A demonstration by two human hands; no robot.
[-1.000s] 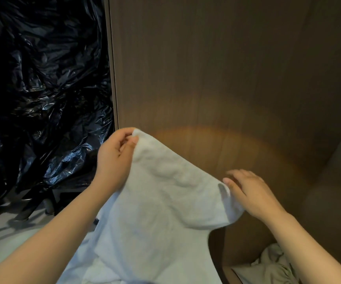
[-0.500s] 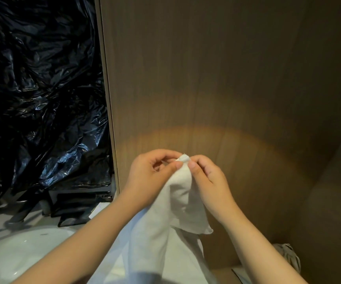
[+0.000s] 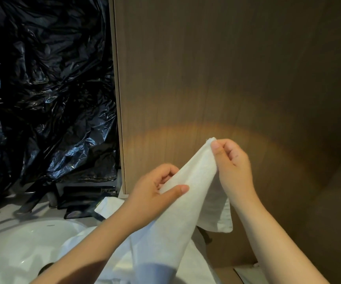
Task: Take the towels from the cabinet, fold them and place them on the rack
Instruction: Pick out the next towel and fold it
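Head view: left hand [image 3: 152, 190] and right hand [image 3: 234, 168] pinch towel [image 3: 184, 218] by basin [image 3: 20, 244].

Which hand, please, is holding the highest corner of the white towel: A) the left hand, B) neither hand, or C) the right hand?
C: the right hand pinches the raised corner of the towel, while the left hand holds it lower down.

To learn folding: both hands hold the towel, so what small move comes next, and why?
Probably slide the left hand down the towel to pull it straight: the right hand pinches its top corner, while the rest hangs loose below.
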